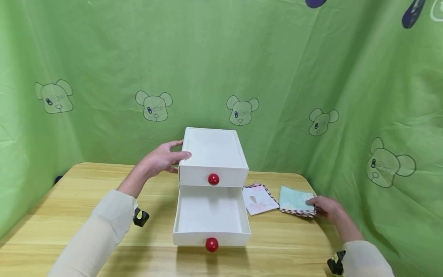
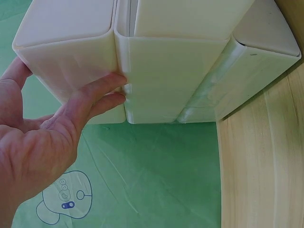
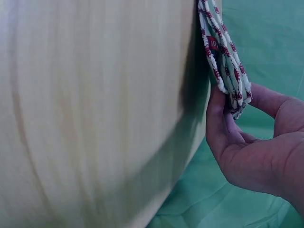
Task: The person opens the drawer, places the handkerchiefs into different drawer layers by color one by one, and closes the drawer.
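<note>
Filling the back and sides, a green curtain (image 1: 194, 46) printed with bear heads! In front of it, the wood-grain table (image 1: 34, 234), and on it the white drawer unit (image 1: 212, 148), upright, top drawer closed. The drawer beneath that, the lower drawer (image 1: 185, 239), is pulled out toward us, nothing inside but its white floor.

Now the left hand (image 1: 164, 156), up at the unit's left side: thumb on the top edge, fingers spread and touching the side wall. Across to the right hand (image 1: 327, 207), pinching the near right corner of a folded pale-blue flowered cloth (image 1: 294, 197), thumb above, fingers below! That cloth is by the table's right edge, well apart from the drawers. Between them lies a pink-and-white cloth (image 1: 263, 204), flat, just beside the unit, striped edging on both.

And the small stuff: a glossy upper red knob (image 1: 213, 179), a lower red knob (image 1: 212, 244), and, among the blue cloth's layers, a tiny red tag (image 3: 213, 43).
</note>
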Available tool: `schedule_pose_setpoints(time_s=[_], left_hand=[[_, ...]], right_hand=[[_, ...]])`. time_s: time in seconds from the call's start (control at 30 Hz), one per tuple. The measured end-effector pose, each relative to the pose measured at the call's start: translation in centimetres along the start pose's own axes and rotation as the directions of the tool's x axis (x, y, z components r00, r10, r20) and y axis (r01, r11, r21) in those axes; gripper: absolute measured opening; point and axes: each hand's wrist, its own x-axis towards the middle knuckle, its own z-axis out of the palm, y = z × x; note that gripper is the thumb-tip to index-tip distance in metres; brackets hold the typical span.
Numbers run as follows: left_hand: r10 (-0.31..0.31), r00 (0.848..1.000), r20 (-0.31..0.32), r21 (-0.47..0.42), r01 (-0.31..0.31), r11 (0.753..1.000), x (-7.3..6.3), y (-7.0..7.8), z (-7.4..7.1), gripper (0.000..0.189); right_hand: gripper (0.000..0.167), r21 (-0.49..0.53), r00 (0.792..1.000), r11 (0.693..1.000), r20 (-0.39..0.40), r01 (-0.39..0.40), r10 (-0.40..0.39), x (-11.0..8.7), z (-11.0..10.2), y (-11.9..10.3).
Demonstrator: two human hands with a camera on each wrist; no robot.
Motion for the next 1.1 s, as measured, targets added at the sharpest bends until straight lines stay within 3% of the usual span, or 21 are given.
schedule_pose_setpoints(time_s=[0.13, 0.23, 0.4, 0.47, 0.67, 1.1], left_hand=[[-0.002, 1.0, -0.001, -0.007, 0.002, 1.0, 0.0, 0.1, 0.1, 0.093], [0.0, 1.0, 0.001, -0.007, 0.0, 1.0, 0.1, 0.1, 0.1, 0.093], [-0.004, 1.0, -0.008, -0.004, 0.004, 1.0, 0.0, 0.0, 0.1, 0.092], [-0.003, 1.0, -0.01, -0.005, 0.003, 1.0, -0.1, 0.0, 0.1, 0.092], [0.006, 1.0, -0.003, -0.012, -0.006, 1.0, -0.1, 0.1, 0.2, 0.092], [0.007, 1.0, -0.002, -0.024, -0.007, 1.0, -0.1, 0.1, 0.1, 0.092]], right_hand=[[0.01, 0.009, 1.0, 1.0, -0.012, 0.015, -0.015, -0.4, -0.2, -0.9], [0.01, 0.0, 0.999, 0.999, -0.019, 0.045, -0.045, -0.7, -0.1, -1.6], [0.067, -0.032, 0.994, 0.993, -0.007, 0.113, -0.113, -1.3, 0.1, -2.7], [0.078, -0.015, 0.992, 0.992, -0.004, 0.128, -0.128, -1.5, 0.2, -3.1], [0.074, 0.043, 0.988, 0.987, 0.006, 0.154, -0.154, -2.3, 0.4, -4.2], [0.073, -0.051, 0.977, 0.976, 0.0, 0.213, -0.213, -3.9, 1.4, -7.1]])
